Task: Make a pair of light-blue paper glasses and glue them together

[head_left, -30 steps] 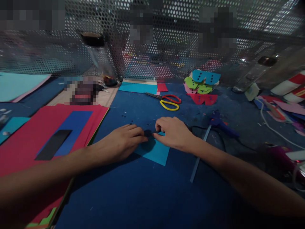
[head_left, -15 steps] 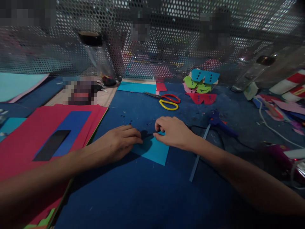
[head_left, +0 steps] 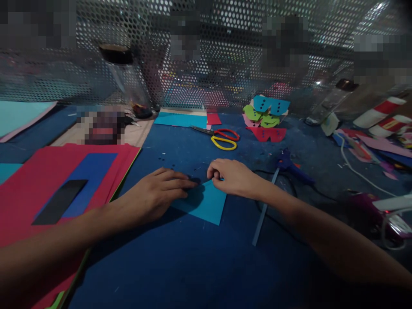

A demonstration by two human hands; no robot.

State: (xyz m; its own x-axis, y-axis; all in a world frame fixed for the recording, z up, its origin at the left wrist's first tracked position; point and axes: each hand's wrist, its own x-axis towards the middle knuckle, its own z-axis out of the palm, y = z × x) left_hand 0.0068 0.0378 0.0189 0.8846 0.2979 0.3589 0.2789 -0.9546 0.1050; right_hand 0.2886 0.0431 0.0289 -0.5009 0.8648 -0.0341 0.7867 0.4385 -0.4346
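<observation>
A light blue paper square (head_left: 203,204) lies on the dark blue table (head_left: 180,262) in the middle of the view. My left hand (head_left: 157,195) rests flat on its left part, fingers stretched out and pressing it down. My right hand (head_left: 230,177) is at the paper's far corner, thumb and fingers pinched together on its edge. A small dark shadow sits between the two hands.
A stack of red paper (head_left: 48,193) with a blue and a black piece lies left. Red and yellow scissors (head_left: 222,138), coloured cut-outs (head_left: 265,116), a blue glue gun (head_left: 289,165) with a glue stick (head_left: 264,210) and a perforated metal screen (head_left: 206,51) are beyond.
My right hand has lifted slightly and tightened its pinch on the paper's far corner. The left hand stays pressed on the paper. The view has shifted a little to the right.
</observation>
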